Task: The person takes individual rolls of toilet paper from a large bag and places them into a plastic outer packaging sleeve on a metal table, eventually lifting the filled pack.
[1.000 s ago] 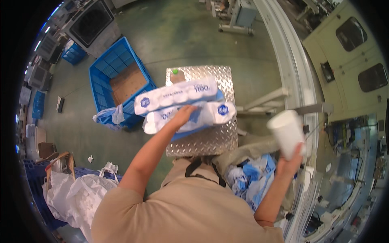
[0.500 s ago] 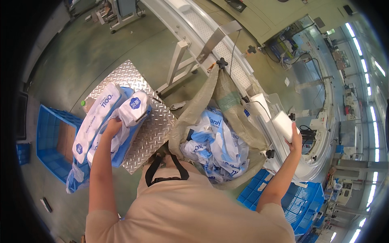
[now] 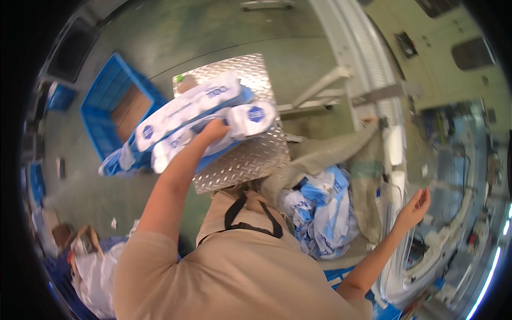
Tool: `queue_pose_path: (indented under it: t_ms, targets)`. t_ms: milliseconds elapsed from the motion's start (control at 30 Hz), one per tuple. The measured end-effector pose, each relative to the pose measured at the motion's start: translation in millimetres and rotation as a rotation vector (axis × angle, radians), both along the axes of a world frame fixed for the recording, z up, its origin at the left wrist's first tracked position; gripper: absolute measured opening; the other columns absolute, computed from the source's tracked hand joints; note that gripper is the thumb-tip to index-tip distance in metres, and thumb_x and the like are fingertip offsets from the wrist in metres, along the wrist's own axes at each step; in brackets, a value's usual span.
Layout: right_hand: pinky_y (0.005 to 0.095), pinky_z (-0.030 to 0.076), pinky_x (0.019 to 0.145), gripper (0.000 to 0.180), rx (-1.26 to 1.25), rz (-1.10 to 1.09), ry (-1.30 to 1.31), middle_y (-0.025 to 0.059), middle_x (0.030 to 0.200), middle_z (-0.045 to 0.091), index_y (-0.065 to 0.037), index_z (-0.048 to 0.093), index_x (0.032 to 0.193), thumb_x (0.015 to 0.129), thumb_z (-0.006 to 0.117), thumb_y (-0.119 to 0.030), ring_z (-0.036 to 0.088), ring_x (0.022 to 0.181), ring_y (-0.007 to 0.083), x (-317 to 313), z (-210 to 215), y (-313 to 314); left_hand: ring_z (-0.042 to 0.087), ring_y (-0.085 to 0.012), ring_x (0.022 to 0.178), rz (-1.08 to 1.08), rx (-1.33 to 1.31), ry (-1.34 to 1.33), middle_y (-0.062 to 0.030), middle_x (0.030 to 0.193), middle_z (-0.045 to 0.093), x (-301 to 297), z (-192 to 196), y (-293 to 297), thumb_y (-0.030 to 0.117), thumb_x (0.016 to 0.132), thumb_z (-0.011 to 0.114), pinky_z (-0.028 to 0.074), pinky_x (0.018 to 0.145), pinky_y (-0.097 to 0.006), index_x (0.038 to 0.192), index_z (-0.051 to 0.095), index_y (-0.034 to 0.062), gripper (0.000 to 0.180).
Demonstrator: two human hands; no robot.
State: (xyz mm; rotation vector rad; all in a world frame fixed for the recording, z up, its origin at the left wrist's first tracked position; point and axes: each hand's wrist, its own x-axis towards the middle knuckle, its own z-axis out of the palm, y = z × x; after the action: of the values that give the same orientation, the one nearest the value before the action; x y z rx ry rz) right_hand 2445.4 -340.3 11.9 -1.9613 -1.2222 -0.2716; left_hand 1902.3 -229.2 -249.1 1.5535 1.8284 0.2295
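My left hand (image 3: pixel 217 129) is closed on the printed white-and-blue plastic bag (image 3: pixel 176 145) that lies filled on a metal tread-plate stand (image 3: pixel 234 169). White contents swell one end of this bag. A second long, filled bag (image 3: pixel 186 106) with similar blue print lies against its far side. My right hand (image 3: pixel 415 209) is raised beside the conveyor at the right, fingers partly curled and apart, with nothing visible in it. Two white blocks, a far one (image 3: pixel 394 145) and a nearer one (image 3: pixel 398 181), sit along the conveyor edge, apart from that hand.
A beige sack (image 3: pixel 368 197) holding crumpled printed bags (image 3: pixel 330 216) hangs open between the stand and the conveyor (image 3: pixel 368 53). A blue crate (image 3: pixel 98 114) stands left of the stand. A green-capped bottle (image 3: pixel 186 84) lies behind the bags. White sacks (image 3: pixel 98 277) sit at lower left.
My right hand has let go of the white block it held by the conveyor. My left hand stays on the bag. The view has turned left.
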Motion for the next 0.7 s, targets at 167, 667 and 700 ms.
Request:
queue_pose_path:
  t_ms: [167,667,700]
  targets:
    - [0.0379,0.037,0.098,0.048,-0.480,0.945,0.483,0.0201,0.125,0.050,-0.001,0.044,0.129,0.090,0.058,-0.024,0.048,0.117,0.0287,-255,-95,76,0.056,-0.0374,0.101,0.072,0.209,-0.232,-0.0252,0.106,0.060,-6,-25,-10,0.018,0.074,0.060,0.043,0.088,-0.039,0.108,0.059,-0.0002,0.039]
    - [0.0420,0.040,0.092,0.060,-0.721,0.601,0.427,0.0249,0.119,0.050,0.003,0.038,0.124,0.089,0.051,-0.044,0.050,0.111,0.0373,-346,-252,153,0.059,-0.0369,0.093,0.401,0.279,-0.233,-0.0248,0.102,0.059,-13,25,-44,0.026,0.073,0.066,0.047,0.081,-0.039,0.104,0.055,-0.0052,0.045]
    - [0.0420,0.039,0.092,0.061,-0.710,0.605,0.447,0.0254,0.120,0.049,0.003,0.038,0.125,0.089,0.052,-0.044,0.049,0.112,0.0377,-344,-256,154,0.060,-0.0351,0.092,0.496,0.360,-0.258,-0.0239,0.101,0.059,-17,32,-55,0.024,0.073,0.068,0.048,0.080,-0.038,0.106,0.053,-0.0054,0.047]
